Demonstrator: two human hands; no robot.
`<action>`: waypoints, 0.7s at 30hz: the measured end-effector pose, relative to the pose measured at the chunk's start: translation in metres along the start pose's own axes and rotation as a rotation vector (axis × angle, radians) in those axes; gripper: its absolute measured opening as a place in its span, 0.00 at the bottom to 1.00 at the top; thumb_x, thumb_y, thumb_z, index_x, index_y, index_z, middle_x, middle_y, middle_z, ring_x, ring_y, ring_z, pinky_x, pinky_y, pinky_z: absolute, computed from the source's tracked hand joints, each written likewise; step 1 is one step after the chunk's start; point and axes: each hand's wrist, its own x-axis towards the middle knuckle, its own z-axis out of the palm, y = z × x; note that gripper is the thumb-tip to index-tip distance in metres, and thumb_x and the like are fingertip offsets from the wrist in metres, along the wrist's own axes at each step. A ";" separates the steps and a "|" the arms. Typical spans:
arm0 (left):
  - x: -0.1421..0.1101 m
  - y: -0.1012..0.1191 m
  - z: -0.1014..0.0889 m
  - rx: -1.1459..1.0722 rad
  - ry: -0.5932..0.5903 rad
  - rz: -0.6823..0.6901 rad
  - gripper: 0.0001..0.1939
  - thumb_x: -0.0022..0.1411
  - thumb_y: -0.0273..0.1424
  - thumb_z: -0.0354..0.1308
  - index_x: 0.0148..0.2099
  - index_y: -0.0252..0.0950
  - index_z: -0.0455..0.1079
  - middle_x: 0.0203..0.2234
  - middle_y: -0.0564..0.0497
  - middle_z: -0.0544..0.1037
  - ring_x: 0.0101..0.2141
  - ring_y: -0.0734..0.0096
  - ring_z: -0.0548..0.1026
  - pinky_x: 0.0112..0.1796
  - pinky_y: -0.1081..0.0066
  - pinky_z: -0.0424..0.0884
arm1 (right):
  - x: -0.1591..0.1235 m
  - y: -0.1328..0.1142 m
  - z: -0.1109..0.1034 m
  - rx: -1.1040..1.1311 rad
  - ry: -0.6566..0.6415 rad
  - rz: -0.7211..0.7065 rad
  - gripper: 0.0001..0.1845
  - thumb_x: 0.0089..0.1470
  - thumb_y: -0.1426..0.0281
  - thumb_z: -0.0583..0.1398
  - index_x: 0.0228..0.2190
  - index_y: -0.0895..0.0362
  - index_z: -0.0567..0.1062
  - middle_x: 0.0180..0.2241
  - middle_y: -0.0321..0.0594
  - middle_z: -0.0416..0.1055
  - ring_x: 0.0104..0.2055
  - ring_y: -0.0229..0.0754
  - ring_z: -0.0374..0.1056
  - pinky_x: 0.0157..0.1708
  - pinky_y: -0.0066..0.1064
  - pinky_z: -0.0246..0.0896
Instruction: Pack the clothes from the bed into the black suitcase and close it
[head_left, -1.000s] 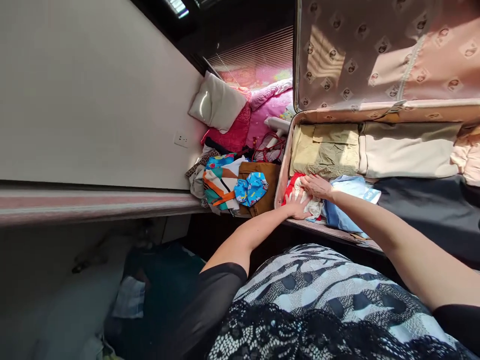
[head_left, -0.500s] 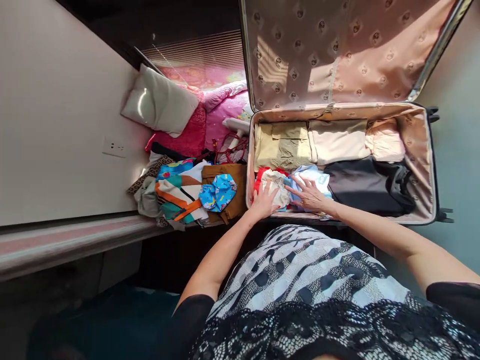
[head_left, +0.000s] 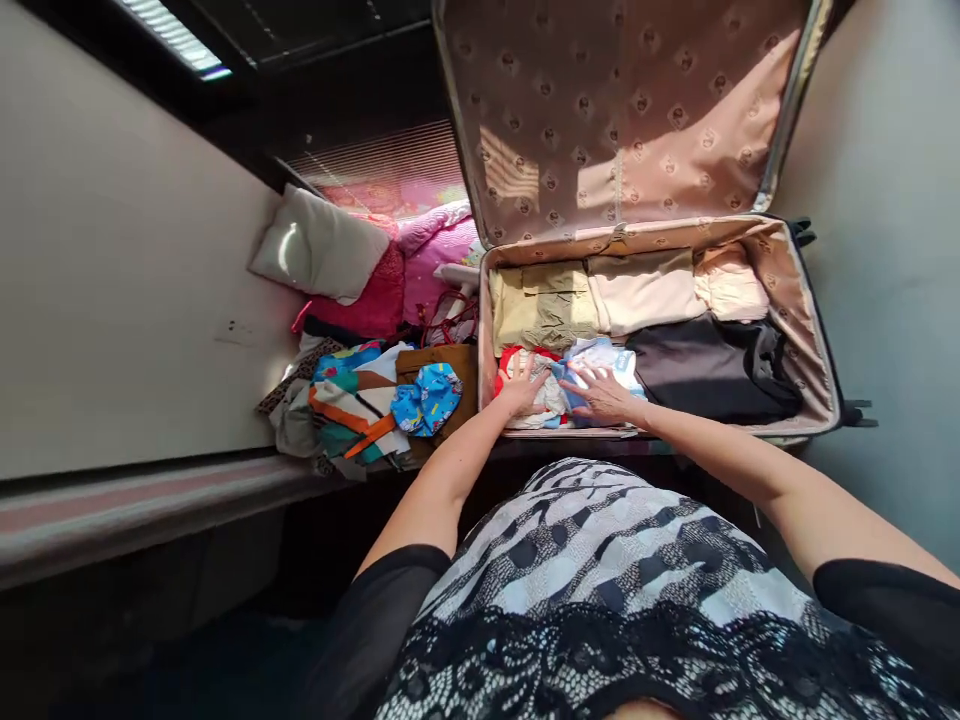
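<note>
An open suitcase [head_left: 795, 300] lies on a bed, its patterned lid standing up behind it. Folded clothes fill it. My left hand [head_left: 521, 388] lies flat, fingers spread, on a white and red garment [head_left: 551, 398] in the near left corner. My right hand [head_left: 602, 393] rests open on a light blue folded garment [head_left: 609, 358] beside it. A khaki folded piece [head_left: 540, 308], a cream one [head_left: 645, 290] and a black one [head_left: 701, 365] lie further in.
Left of the suitcase sits a heap of colourful clothes [head_left: 360, 405] with a blue patterned piece [head_left: 425, 398] on a brown one. Beyond are a white pillow [head_left: 319, 245] and pink bedding [head_left: 435, 255]. A wall runs along the left.
The view swung right and pulled back, showing the whole suitcase. My right hand slid from the white garment onto the light blue one; my left hand stayed on the white garment.
</note>
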 end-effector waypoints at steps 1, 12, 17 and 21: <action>-0.003 0.003 -0.002 -0.003 0.010 0.016 0.59 0.62 0.47 0.76 0.86 0.53 0.50 0.85 0.45 0.26 0.81 0.26 0.25 0.73 0.23 0.44 | 0.000 0.002 -0.001 -0.030 0.088 0.047 0.38 0.71 0.53 0.61 0.77 0.45 0.68 0.81 0.58 0.50 0.81 0.74 0.49 0.69 0.71 0.57; -0.061 0.017 0.001 -0.332 0.492 0.115 0.40 0.70 0.38 0.71 0.79 0.39 0.67 0.84 0.34 0.44 0.82 0.33 0.42 0.76 0.32 0.51 | 0.027 0.047 0.042 -0.081 0.000 0.154 0.41 0.69 0.50 0.49 0.76 0.46 0.69 0.79 0.58 0.57 0.79 0.74 0.53 0.69 0.77 0.54; -0.128 -0.018 0.027 -0.568 0.842 -0.059 0.30 0.72 0.35 0.68 0.73 0.38 0.73 0.78 0.34 0.60 0.77 0.46 0.59 0.76 0.47 0.59 | 0.037 0.058 0.037 -0.007 -0.091 0.210 0.42 0.67 0.47 0.49 0.76 0.44 0.69 0.78 0.59 0.58 0.80 0.76 0.52 0.68 0.76 0.56; -0.166 -0.066 0.059 -0.748 1.048 -0.412 0.22 0.73 0.31 0.64 0.67 0.36 0.76 0.70 0.35 0.70 0.72 0.50 0.69 0.73 0.48 0.66 | 0.043 0.058 0.033 -0.022 -0.155 0.258 0.43 0.68 0.46 0.48 0.78 0.43 0.66 0.80 0.55 0.55 0.82 0.72 0.50 0.71 0.75 0.54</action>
